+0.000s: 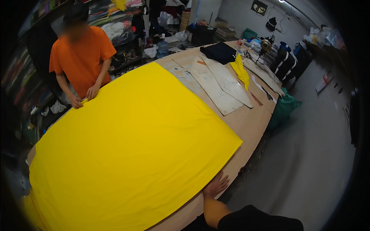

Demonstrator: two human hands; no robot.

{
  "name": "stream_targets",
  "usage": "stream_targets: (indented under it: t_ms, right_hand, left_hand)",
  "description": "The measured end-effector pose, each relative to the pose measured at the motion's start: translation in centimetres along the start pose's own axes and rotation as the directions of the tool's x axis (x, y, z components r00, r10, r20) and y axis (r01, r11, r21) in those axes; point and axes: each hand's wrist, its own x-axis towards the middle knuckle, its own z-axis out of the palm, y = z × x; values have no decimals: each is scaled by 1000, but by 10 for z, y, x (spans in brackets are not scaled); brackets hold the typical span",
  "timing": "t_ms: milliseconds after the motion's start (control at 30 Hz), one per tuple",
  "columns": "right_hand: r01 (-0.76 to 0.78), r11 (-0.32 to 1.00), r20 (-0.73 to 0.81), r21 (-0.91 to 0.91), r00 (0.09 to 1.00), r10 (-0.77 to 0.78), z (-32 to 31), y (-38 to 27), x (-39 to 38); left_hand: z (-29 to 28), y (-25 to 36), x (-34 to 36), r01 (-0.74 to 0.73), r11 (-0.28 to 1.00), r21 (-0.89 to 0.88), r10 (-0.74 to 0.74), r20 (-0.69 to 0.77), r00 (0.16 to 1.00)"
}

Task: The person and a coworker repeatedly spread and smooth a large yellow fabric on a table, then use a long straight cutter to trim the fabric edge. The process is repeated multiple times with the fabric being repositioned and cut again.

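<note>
A large sheet of yellow fabric (131,146) lies spread over the wooden table (250,129), with gentle wrinkles across it. My right hand (216,184) is palm down on the bare wood along the fabric's near right edge, fingers apart, with part of it against or just under that edge. My left hand is out of view. At the far left edge of the table, a person in an orange T-shirt (84,57) has both hands on the fabric's edge.
Pale pattern boards (210,86), dark folded cloth (217,52), a smaller yellow piece (241,73) and black scissors (269,96) lie at the table's far right. A green sack (285,109) sits beside it. Grey floor (300,161) runs along the right; stacked fabrics (115,27) stand behind.
</note>
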Motion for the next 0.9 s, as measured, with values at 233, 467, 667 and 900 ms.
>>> stream_targets:
  t_ms: [233,467,667,900]
  right_hand:
    - [3,1000,-18,-12,1000,-4,13,-1,3]
    - [2,999,21,-34,1000,-1,10,-9,10]
    - [-15,999,60,-35,998,18,6,-9,11]
    - [10,995,59,-97,998,-4,5,-8,11]
  left_hand:
    - [7,2,3,-55,998,-20,55,-6,998]
    - [18,-10,2,-64,998,1,64,18,998]
    - [28,-16,2,-94,995,-15,94,1,996]
    - [47,-36,8,-143,990,-20,143,13,990]
